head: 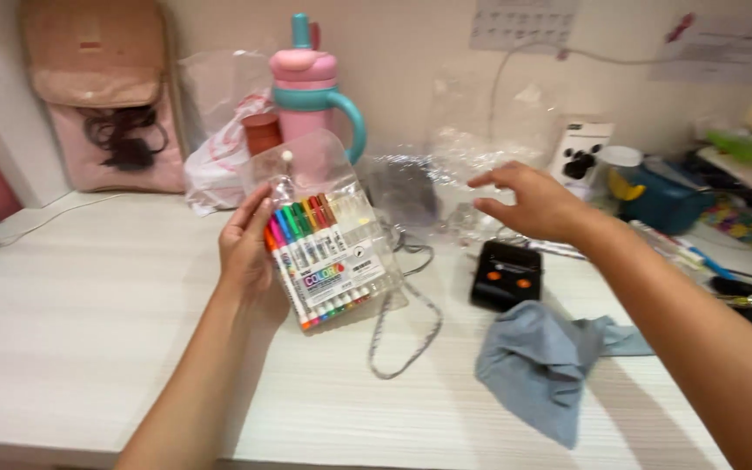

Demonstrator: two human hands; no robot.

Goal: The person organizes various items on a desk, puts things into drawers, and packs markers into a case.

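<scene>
You're working under bright, soft, even indoor light. Your right hand [537,207] is motion-blurred. Glare washes the clear plastic pack of coloured markers [324,248], and the pale wood-grain table [89,322] carries only faint shadows.

A pale wood-grain desk [89,313] fills the lower part of the view and meets a cream wall [411,52] at the back. 2 paper sheets [524,22] hang high on that wall, with a thin white cable [515,52] looping beneath them. A pink fabric bag [97,87] leans in the left corner. The light is soft and even, casting faint shadows.
</scene>
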